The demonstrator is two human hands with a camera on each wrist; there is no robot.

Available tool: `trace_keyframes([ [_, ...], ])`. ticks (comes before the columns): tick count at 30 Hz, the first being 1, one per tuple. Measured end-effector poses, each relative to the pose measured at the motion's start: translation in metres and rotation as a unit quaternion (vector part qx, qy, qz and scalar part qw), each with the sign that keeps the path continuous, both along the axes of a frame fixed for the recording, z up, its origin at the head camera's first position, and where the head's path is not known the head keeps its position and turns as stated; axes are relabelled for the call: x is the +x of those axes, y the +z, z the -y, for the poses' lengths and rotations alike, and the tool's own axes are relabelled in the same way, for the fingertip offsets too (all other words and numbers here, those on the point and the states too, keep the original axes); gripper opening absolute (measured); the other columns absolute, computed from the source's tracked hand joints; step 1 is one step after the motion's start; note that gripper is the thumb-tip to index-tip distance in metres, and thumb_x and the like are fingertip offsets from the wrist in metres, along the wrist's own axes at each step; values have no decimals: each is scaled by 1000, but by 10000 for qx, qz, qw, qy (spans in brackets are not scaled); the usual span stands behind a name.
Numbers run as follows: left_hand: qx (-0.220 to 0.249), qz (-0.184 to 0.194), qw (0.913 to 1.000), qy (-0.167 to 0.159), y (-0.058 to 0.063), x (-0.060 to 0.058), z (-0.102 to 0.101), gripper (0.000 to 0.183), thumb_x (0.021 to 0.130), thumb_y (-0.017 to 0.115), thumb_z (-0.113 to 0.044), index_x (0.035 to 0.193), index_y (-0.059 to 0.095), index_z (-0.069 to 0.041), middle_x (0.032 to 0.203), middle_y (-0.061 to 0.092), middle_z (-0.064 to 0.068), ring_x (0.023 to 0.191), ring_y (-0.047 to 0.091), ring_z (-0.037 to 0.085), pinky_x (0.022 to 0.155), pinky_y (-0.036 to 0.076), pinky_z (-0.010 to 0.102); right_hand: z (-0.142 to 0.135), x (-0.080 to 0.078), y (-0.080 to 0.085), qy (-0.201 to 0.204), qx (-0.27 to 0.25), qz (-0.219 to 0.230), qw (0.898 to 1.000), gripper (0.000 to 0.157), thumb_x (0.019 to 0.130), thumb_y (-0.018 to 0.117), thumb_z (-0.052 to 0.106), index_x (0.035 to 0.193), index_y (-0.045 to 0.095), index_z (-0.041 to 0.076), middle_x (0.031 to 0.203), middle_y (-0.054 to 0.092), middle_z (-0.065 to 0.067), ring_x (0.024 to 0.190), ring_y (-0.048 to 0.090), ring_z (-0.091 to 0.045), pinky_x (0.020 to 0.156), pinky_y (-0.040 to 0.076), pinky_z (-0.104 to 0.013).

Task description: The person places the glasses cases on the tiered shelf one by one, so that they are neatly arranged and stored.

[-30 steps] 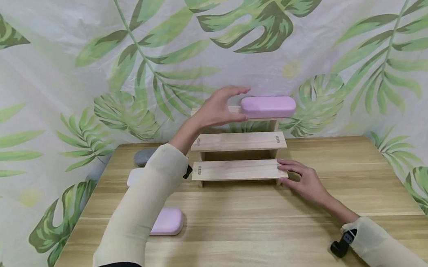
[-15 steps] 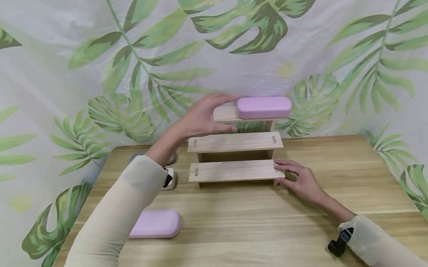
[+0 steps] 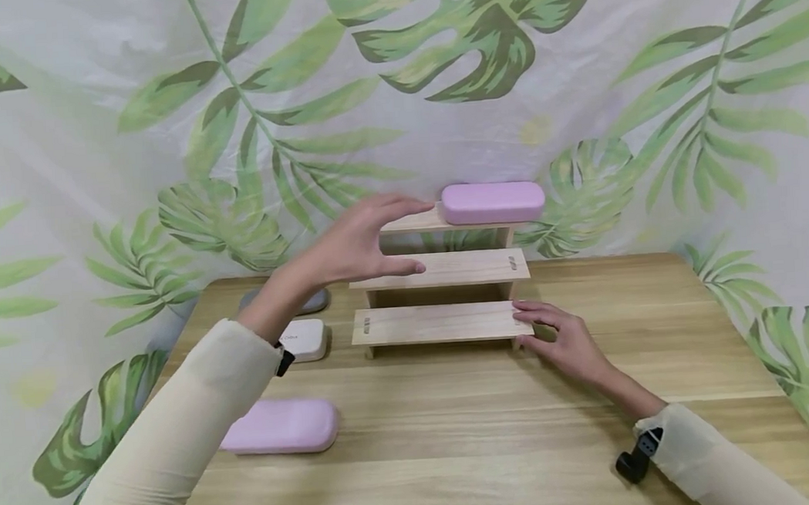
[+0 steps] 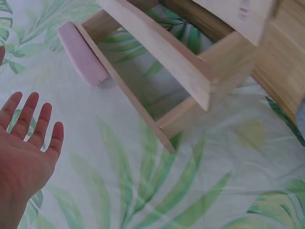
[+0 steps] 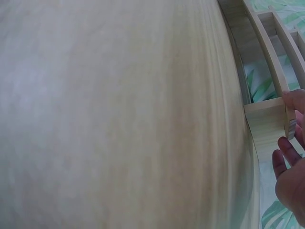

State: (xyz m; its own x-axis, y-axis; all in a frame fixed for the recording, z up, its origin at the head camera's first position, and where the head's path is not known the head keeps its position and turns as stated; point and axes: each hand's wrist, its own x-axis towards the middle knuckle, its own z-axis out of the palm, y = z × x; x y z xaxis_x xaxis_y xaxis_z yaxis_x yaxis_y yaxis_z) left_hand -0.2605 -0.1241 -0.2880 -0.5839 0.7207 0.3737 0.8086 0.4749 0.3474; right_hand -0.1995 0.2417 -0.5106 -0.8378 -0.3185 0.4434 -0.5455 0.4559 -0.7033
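A three-tier wooden display stand (image 3: 443,321) stands at the back of the table. On the right part of its top tier lies a pink glasses case (image 3: 493,203). My left hand (image 3: 355,244), empty, is in front of the stand's left side with thumb and fingers spread apart. In the left wrist view its fingers (image 4: 40,121) are straight and apart from the stand and case. My right hand (image 3: 570,344) grips the right end of the bottom tier; the right wrist view has thumb and fingers around that board end (image 5: 289,123).
At the left of the table lie a second pink case (image 3: 286,426), partly behind my left forearm, a white case (image 3: 304,340) and a grey case (image 3: 313,301). A leaf-print cloth (image 3: 467,133) hangs directly behind the table.
My left hand has moved away from the pink case on the top tier, to the left and down. The case stays on the tier. My right hand keeps its place on the stand.
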Motion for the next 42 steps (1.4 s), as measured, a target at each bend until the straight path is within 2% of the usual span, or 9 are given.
trace_keyframes([
  [9,-92,64,9998,162,-13,11,25,81,81,90,-40,149,61,-10,151,60,14,142,52,34,118,39,54,2,0,0,-17,11,40,10000,41,85,85,-2,125,76,1,141,68,-14,133,61,-36,107,40,-10],
  [18,-53,66,10000,-38,-20,25,39,79,82,90,-41,150,61,-12,148,63,10,138,57,32,115,42,53,2,0,3,-24,19,92,10000,41,86,85,-2,125,76,1,142,68,-13,134,61,-35,106,41,-10],
  [29,-232,7,9997,82,-33,42,66,78,79,92,-39,147,64,-12,141,67,9,133,59,32,109,46,56,1,-1,3,18,-9,141,9999,41,86,86,-1,125,76,1,142,68,-12,134,60,-35,107,41,-10],
  [37,-349,270,9989,145,-44,54,82,73,81,92,-36,145,65,-15,143,66,7,135,59,32,108,48,57,2,-2,2,-22,59,85,9999,40,86,86,-1,125,76,1,141,68,-13,134,61,-35,107,40,-10],
  [42,-448,414,9981,-4,-53,59,84,73,83,91,-36,146,63,-16,145,65,6,136,58,32,109,47,58,2,-2,1,-19,52,48,10000,41,85,86,-1,125,76,1,141,68,-13,134,61,-36,107,40,-10],
])
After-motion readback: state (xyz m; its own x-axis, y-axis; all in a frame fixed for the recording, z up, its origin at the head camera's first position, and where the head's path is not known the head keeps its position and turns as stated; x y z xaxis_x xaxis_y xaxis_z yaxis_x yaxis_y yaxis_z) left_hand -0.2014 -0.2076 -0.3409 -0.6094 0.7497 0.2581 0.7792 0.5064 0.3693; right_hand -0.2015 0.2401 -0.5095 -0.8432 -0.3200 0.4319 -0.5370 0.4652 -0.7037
